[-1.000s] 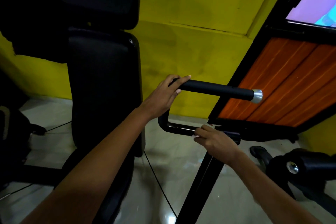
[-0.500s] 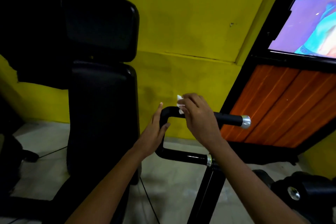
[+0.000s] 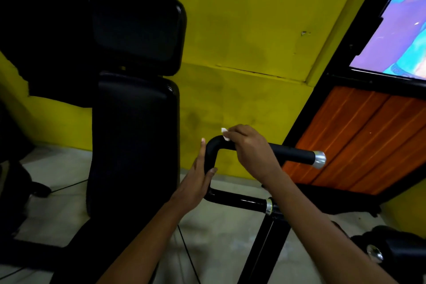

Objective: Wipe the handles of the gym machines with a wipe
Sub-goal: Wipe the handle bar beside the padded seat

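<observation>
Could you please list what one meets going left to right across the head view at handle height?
Backrest → left hand → wipe → right hand → handle's silver end cap → orange panel.

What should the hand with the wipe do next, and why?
Probably slide right along the handle toward its silver cap. The right hand holds the wipe at the bend, the left hand steadies the upright part, and the straight stretch lies uncovered.
</observation>
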